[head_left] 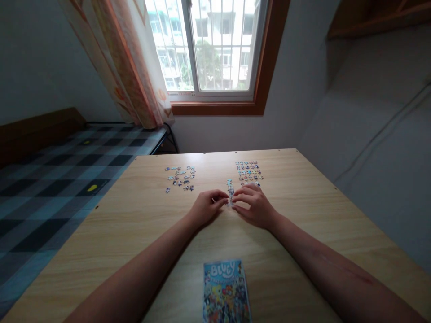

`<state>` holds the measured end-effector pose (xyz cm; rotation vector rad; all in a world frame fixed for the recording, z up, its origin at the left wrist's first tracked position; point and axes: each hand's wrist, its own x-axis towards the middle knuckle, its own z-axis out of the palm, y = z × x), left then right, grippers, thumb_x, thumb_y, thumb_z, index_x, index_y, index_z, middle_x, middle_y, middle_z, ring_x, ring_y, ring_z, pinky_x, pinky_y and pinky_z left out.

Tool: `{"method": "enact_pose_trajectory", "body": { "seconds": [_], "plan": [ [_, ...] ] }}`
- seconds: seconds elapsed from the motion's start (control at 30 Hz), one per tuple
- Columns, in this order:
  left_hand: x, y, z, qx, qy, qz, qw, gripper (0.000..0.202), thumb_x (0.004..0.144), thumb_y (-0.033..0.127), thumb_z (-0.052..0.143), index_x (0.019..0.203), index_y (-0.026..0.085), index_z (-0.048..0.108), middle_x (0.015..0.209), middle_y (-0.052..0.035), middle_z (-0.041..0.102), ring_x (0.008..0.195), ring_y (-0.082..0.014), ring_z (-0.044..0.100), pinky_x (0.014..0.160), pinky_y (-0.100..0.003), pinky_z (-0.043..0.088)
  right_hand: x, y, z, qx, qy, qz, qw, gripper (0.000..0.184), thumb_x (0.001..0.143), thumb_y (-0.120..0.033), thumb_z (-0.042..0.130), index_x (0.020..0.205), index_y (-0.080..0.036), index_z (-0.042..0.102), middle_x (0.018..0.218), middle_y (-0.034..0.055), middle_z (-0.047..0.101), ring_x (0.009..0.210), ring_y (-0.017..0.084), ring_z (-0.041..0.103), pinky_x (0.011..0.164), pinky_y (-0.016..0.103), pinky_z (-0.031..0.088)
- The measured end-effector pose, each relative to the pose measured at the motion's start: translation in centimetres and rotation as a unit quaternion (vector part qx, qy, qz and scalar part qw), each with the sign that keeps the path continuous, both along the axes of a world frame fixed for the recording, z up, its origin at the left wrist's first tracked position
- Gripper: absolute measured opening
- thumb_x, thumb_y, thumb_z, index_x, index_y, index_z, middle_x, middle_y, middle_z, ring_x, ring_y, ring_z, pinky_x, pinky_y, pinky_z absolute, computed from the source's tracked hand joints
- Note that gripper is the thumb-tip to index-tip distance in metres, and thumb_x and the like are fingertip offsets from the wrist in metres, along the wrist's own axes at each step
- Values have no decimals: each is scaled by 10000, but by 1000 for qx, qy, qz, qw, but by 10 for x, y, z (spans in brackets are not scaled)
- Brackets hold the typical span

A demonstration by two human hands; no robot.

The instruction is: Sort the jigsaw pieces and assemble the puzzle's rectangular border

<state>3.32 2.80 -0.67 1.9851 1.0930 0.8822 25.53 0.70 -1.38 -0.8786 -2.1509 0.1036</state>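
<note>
Nearest the person, a puzzle box (227, 291) lies flat on the wooden surface (303, 233), between the forearms. Past it, the left hand (204, 207) and right hand (256, 207) meet at a short strip of joined pieces (230, 192). Each grip is narrow, with fingertips pinched on the strip's near end from either side. The strip lies on the surface and runs away from the person. Uneven pressure from the two sides would likely buckle it or pop a joint apart. Just beyond the right hand sits a sorted block of pieces (248, 172), which its knuckles could scatter. Loose pieces (180, 176) lie farther left, well apart.
</note>
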Motion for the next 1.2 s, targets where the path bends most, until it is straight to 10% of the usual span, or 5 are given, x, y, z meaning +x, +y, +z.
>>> {"method": "enact_pose_trajectory", "body": {
  "seconds": [0.47,1.2],
  "plan": [
    [2,-5,-2,140,123,-1,982,119,871,201,680,901,212,795,908,-41,745,715,-131,642,713,-266,510,7,5,-8,3,-10,-47,999,44,827,-275,766,865,-270,746,1034,34,734,1039,249,596,969,447,441],
    [15,-12,2,166,254,38,952,206,901,278,603,894,248,807,929,-43,746,794,-183,664,725,-286,504,9,11,-12,-7,2,-73,997,148,871,-206,650,863,-250,791,981,61,735,960,248,614,914,447,472]
  ]
}}
